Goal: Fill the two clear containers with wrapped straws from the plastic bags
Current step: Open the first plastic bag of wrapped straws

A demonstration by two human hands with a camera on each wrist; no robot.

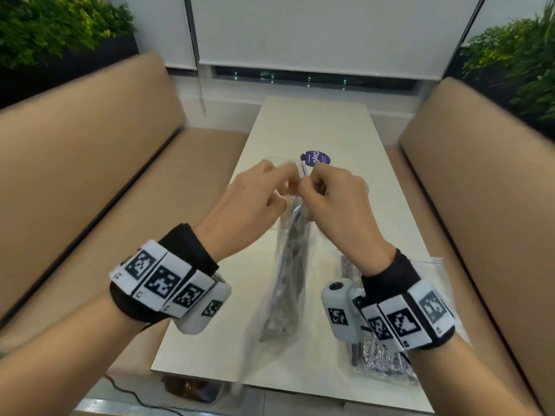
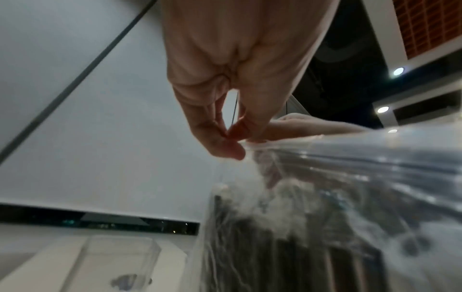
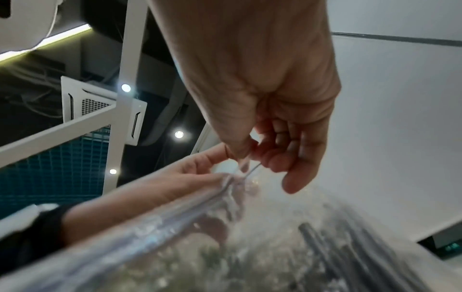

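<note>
A clear plastic bag [image 1: 285, 283] of dark wrapped straws hangs above the table, held up by its top edge. My left hand [image 1: 255, 193] pinches that edge between thumb and forefinger, and my right hand [image 1: 333, 193] pinches it right beside. The left wrist view shows my left hand [image 2: 230, 138] nipping the bag [image 2: 337, 197]. The right wrist view shows my right hand [image 3: 250, 156] pinching the bag's [image 3: 225, 237] top seam. A clear container [image 1: 285, 166] stands behind my hands, mostly hidden; it is also low in the left wrist view as a clear container [image 2: 120, 262].
A second plastic bag [image 1: 387, 355] of straws lies on the white table [image 1: 315, 124] near its front right edge, under my right wrist. A purple round sticker [image 1: 315, 158] sits mid-table. Tan benches [image 1: 90, 163] flank the table on both sides.
</note>
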